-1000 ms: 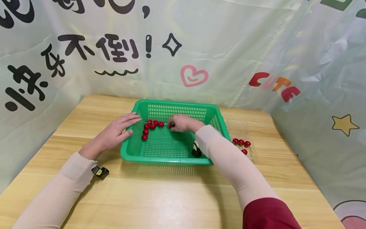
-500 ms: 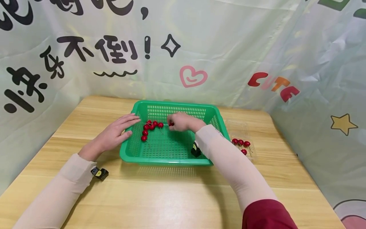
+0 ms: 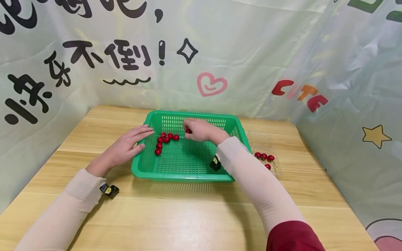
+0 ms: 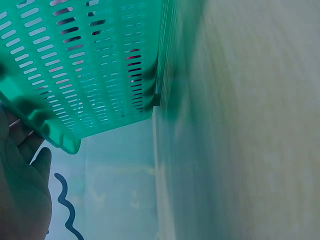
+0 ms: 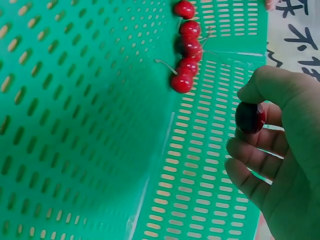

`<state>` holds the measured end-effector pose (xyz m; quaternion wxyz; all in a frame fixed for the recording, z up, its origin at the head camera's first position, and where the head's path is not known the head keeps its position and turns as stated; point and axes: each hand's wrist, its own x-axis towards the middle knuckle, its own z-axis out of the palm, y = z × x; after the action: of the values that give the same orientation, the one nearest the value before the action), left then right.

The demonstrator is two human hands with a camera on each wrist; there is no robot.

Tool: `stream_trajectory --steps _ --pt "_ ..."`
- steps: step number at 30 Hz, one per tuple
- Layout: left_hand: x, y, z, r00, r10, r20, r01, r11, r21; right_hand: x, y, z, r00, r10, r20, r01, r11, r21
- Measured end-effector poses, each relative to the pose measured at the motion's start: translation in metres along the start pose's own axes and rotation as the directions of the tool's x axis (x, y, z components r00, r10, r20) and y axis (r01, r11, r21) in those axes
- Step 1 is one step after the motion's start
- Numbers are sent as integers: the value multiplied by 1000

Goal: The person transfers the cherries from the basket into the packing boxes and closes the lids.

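My right hand (image 3: 202,131) is over the back part of a green plastic basket (image 3: 185,177). It pinches one dark red cherry (image 5: 250,118) between thumb and fingertips, and the other fingers are bent loosely. In the right wrist view the cherry is apart from the basket's slotted wall. My left hand (image 3: 125,145) rests with extended fingers on the basket's left rim; the left wrist view shows its fingers (image 4: 30,145) at that rim from outside. Inside the basket, several red cherries (image 3: 159,146) with thin stems lie in a bent line along the left and back sides.
Right of the basket, a clear plastic box (image 3: 260,141) with its lid raised holds several more cherries (image 3: 270,158). The wooden table (image 3: 176,216) meets printed cloth walls (image 3: 257,52) at the back and sides. A small black camera (image 3: 110,190) sits at the left wrist.
My right hand has risen a little toward the basket's back wall, with the cherry in its fingers. The left hand keeps its place on the rim.
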<state>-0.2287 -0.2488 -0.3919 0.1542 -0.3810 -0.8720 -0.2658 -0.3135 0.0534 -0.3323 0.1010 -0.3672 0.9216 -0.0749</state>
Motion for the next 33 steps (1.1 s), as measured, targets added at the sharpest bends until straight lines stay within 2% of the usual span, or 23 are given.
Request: stream_trajectory --steps 7,19,33 --pt "-1 -1 0 1000 -6 0 6 1000 -1 -5 -1 -6 999 -14 -50 14 1000 11" --pt "-2 -1 -2 1000 -9 4 9 1000 -6 -15 -7 -20 988 -59 -142 44 993 -106" --pt "0 0 -1 1000 2 -1 -2 1000 -3 -40 -11 -30 963 -132 -233 78 971 -228"
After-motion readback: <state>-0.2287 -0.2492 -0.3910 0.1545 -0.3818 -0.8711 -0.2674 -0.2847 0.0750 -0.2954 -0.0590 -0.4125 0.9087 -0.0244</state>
